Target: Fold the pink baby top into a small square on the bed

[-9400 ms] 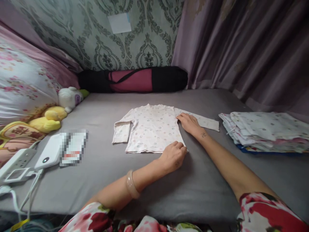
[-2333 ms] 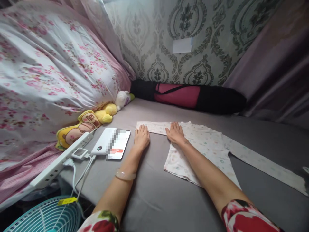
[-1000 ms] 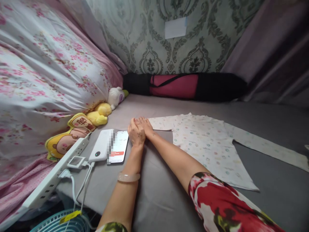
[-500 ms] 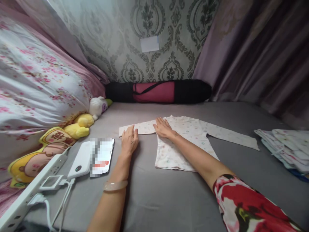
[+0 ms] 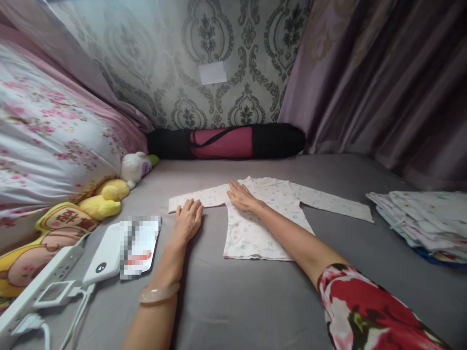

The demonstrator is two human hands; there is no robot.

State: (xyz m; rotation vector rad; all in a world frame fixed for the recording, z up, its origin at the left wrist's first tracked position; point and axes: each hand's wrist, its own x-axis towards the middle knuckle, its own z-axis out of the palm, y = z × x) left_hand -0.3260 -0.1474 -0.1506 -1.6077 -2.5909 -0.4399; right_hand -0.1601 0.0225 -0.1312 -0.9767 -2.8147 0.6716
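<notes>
Grip is open on both sides, nothing grasped: the left hand (image 5: 188,221) and right hand (image 5: 242,197) are laid along one sleeve of the white patterned fabric shirt (image 5: 255,236), spread on grey bedding (image 5: 233,301). Smoothing seems underway; light, even pressure is called for.

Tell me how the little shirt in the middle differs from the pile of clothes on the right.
The shirt lies spread flat with both sleeves out, while the pile is folded and stacked in layers. The left hand and right hand are on the shirt; neither touches the pile. The shirt is pale throughout, whereas the pile shows blue at the bottom. Both have small prints and lie on the grey sheet.
</notes>
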